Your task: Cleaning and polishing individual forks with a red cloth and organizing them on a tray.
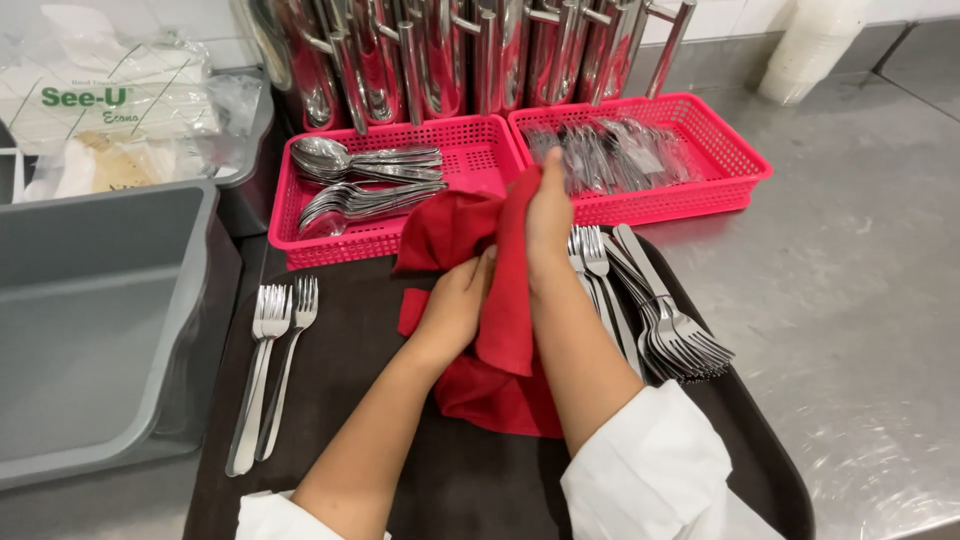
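Both hands (pixel 455 305) wring red cloth (pixel 500 330) over dark tray (pixel 330 440) on steel counter (pixel 860 300).

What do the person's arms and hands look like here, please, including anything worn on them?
Both forearms are bare from the elbow down. Each arm wears a white sleeve, pushed or rolled up near the elbow, with loose folds; the left sleeve shows only at the frame's lower edge. The left hand and right hand are bare: no gloves, and no rings, watch or bracelets are visible.
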